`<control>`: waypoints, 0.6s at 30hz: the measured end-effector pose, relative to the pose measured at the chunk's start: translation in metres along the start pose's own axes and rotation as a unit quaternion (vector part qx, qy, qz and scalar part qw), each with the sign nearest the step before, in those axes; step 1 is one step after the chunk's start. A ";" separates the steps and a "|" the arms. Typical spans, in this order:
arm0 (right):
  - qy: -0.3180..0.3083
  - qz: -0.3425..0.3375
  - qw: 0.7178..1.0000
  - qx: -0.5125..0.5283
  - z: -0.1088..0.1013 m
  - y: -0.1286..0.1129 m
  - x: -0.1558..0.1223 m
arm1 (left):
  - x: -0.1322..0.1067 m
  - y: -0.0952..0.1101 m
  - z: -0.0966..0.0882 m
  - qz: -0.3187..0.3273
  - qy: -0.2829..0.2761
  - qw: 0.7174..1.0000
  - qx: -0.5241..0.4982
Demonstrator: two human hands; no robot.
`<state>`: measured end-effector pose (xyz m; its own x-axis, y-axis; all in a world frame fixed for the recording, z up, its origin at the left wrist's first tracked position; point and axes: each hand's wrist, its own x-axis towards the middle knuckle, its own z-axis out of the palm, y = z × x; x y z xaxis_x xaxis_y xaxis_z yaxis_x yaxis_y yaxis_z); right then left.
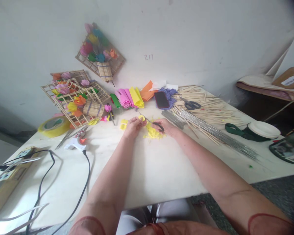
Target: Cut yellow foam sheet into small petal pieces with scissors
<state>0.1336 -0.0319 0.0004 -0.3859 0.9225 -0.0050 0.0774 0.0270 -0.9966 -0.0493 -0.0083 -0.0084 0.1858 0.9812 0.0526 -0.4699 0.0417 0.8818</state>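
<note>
Now, left hand (134, 127): pinching a yellow paper piece (142, 117) above the table (161, 173)
Right hand (167, 127): holding scissors (159, 126) beside that piece, near yellow scraps (152, 132)
Upper stick holder (105, 71): colourful paper flowers (93, 39) rising from it

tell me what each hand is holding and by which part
The right hand holds scissors by their dark handles; the left hand pinches a small yellow piece by its near edge.

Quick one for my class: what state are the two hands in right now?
Left hand: closed, pinching a small yellow piece.
Right hand: closed, holding dark-handled scissors.
</note>
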 end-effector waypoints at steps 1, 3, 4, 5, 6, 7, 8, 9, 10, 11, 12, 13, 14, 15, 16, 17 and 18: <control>0.002 -0.001 1.000 -0.001 0.000 0.000 0.000 | 0.000 0.000 0.000 -0.001 0.002 1.000 -0.001; 0.006 -0.002 1.000 0.001 0.001 0.000 0.000 | 0.000 0.000 0.000 -0.001 0.001 1.000 -0.006; 0.007 -0.002 1.000 0.002 0.001 0.000 0.000 | 0.001 -0.001 -0.001 -0.001 0.001 1.000 -0.008; 0.009 -0.001 1.000 0.001 0.002 0.000 0.000 | 0.001 -0.001 -0.001 0.001 0.000 1.000 -0.010; 0.010 0.000 1.000 -0.001 0.002 0.000 0.001 | 0.001 -0.001 -0.002 0.002 -0.001 1.000 -0.012; 0.011 0.000 1.000 -0.003 0.002 0.000 0.001 | 0.001 -0.002 -0.002 0.004 -0.003 1.000 -0.012; 0.011 -0.001 1.000 -0.006 0.002 0.000 0.001 | 0.001 -0.002 -0.002 0.005 -0.003 1.000 -0.012; 0.012 -0.002 1.000 -0.008 0.002 0.000 0.001 | 0.002 -0.002 -0.003 0.007 -0.004 1.000 -0.012; 0.012 -0.002 1.000 -0.008 0.002 0.000 0.001 | 0.002 -0.002 -0.003 0.008 -0.004 1.000 -0.011; 0.012 -0.002 1.000 -0.008 0.002 0.000 0.001 | 0.002 -0.002 -0.003 0.009 -0.004 1.000 -0.011; 0.012 -0.001 1.000 -0.009 0.002 0.000 0.001 | 0.002 -0.002 -0.003 0.010 -0.002 1.000 -0.010; 0.012 -0.001 1.000 -0.010 0.003 -0.001 0.001 | 0.002 -0.002 -0.003 0.011 -0.001 1.000 -0.010; 0.013 0.000 1.000 -0.011 0.003 -0.001 0.000 | 0.002 -0.002 -0.003 0.011 0.000 1.000 -0.010; 0.013 0.000 1.000 -0.012 0.003 -0.002 0.000 | 0.002 -0.002 -0.003 0.012 0.001 1.000 -0.010; 0.013 0.001 1.000 -0.013 0.003 -0.002 0.000 | 0.003 -0.002 -0.003 0.013 0.002 1.000 -0.011; 0.013 0.003 1.000 -0.013 0.003 -0.003 -0.001 | 0.003 -0.002 -0.003 0.014 0.003 1.000 -0.012; 0.013 0.006 1.000 -0.013 0.003 -0.004 -0.001 | 0.003 -0.002 -0.003 0.016 0.005 1.000 -0.013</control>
<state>0.1309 -0.0346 0.0036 -0.3603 0.9327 -0.0140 0.1053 0.0258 -0.9941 -0.0506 -0.0046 -0.0120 0.1624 0.9839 0.0750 -0.4980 0.0161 0.8670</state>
